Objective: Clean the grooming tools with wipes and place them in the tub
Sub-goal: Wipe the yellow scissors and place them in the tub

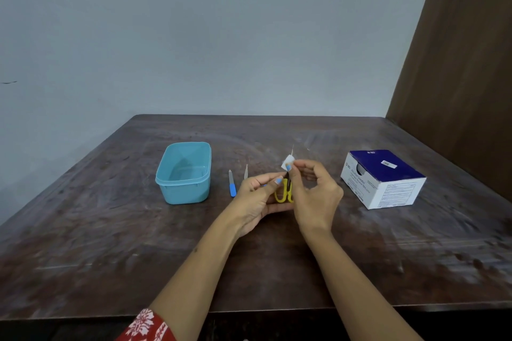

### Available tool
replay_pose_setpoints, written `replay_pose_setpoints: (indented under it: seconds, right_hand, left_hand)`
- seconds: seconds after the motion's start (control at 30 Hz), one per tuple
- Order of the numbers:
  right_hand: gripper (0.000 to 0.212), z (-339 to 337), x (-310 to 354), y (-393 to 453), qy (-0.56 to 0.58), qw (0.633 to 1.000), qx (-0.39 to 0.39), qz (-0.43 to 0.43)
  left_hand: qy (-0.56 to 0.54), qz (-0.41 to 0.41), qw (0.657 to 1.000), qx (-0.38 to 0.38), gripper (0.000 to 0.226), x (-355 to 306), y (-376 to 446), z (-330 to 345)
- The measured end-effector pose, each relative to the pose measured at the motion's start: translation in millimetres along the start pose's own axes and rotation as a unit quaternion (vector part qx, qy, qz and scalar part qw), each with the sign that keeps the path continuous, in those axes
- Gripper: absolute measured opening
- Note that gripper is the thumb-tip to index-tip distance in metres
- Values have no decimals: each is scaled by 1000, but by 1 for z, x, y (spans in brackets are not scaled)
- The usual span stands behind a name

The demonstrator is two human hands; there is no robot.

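**Wiping the scissors over the dark worktop**

Pale blue-grey wall fills the upper half of the frame, with a brown panel at the upper right; below it lies a dark, scuffed wooden worktop (110,230). At centre frame the left hand (257,202) is closed around the yellow handles of a small pair of scissors (285,192), held just above the worktop. The right hand (315,196) pinches a small white wipe (288,165) between thumb and forefinger, folded around the blades near their upper part.

Judging by the grip, the step in hand is wiping the blades. To do it well, the left hand should keep the handles steady while the wipe is drawn along the metal from the pivot out to the tip, away from the holding fingers, covering both faces and keeping fingertips off the edge.

The scissors' long axis runs roughly bottom to top in the frame, handles toward the lower edge, the thin tip pointing up toward the wall, leaning very slightly right.

Left of the hands, a nail file with a blue handle (232,187) and a pale slim tool (246,171), too small to identify, lie on the worktop, both awaiting cleaning by the look of it. Farther left stands the light-blue tub (169,174), which looks empty. At centre right sits the blue-and-white box of swabs (382,178).
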State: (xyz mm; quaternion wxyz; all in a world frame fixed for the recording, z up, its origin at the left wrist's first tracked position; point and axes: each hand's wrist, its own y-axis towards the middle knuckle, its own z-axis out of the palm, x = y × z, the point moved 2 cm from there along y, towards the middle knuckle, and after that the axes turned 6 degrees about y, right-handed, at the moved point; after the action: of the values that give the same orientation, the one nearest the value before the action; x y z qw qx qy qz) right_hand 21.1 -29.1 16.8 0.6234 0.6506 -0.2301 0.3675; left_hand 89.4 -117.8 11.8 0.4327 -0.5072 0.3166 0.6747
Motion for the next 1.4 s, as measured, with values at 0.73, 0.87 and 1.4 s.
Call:
replay_pose_setpoints:
  seconds: [0.73, 0.87, 1.4]
  right_hand:
    - [7, -2, -2, 4, 29, 997, -55, 46]
    - [9, -3, -2, 5, 39, 995, -65, 70]
    - [12, -4, 2, 2, 29, 997, -43, 56]
  left_hand:
    - [181, 72, 980, -26, 22, 3, -2, 5]
    - [184, 76, 980, -24, 25, 4, -3, 6]
    - [239, 98, 963, -72, 23, 2, 1, 0]
